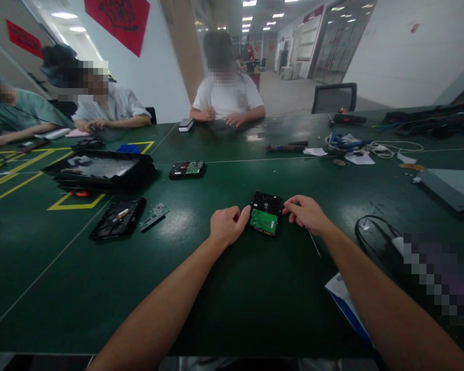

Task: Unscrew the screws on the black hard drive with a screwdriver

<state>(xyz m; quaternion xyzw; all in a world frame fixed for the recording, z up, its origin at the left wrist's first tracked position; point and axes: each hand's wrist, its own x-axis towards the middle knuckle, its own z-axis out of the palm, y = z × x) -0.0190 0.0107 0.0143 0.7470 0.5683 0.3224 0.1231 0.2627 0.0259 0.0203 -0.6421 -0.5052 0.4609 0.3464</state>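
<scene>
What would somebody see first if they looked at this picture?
Most likely the hard drive with its bright green circuit board, in the middle of the dark green table, with the left hand and right hand touching its two sides. Next, the big red paper hanging at top left.

Black hard drive (267, 201), green circuit board (263, 221); dark green table (232, 288), yellow lines (77, 207)
</scene>
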